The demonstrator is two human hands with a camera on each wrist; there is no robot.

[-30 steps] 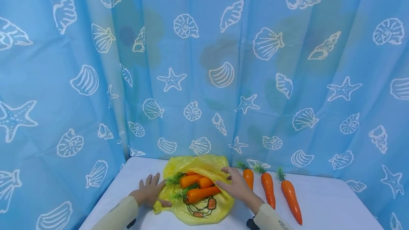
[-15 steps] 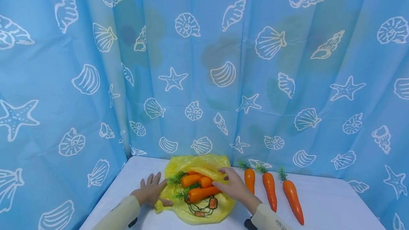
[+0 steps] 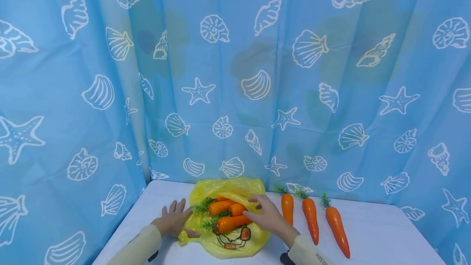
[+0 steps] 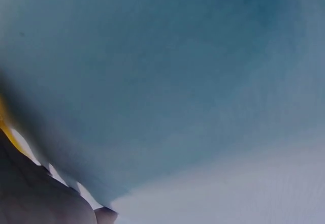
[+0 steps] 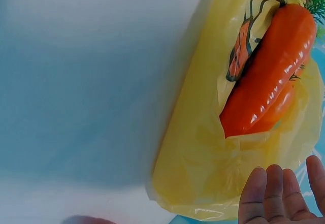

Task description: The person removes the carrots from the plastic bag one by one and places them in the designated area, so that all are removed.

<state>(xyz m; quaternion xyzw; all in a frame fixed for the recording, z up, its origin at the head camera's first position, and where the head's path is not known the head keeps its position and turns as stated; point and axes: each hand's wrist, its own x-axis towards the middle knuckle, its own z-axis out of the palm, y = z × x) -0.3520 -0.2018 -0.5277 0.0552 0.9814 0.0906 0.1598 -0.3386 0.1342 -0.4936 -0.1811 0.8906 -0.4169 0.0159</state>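
Note:
A yellow plastic bag (image 3: pixel 257 244) lies on the table with several orange carrots in it. Of these, the front carrot (image 3: pixel 232 223) shows most plainly, its green top pointing left. My left hand (image 3: pixel 172 219) rests at the bag's left edge, fingers spread and thumb over the plastic. At the bag's right side is my right hand (image 3: pixel 268 215), its thumb close to the front carrot's tip. In the right wrist view the fingers (image 5: pixel 274 188) are straight beside the plastic. The left wrist view catches only part of the left hand (image 4: pixel 40 198).
Right of the bag lie three more carrots: a near one (image 3: pixel 288 207) partly behind the right hand, a middle one (image 3: pixel 310 220) and an outer one (image 3: pixel 337 230). A white-covered table (image 3: pixel 382 232) carries everything. Blue shell-patterned curtains (image 3: pixel 235 93) stand behind and at the left.
My right hand has shifted slightly left over the bag, toward the carrots inside. The left hand, the bag and the loose carrots have stayed put.

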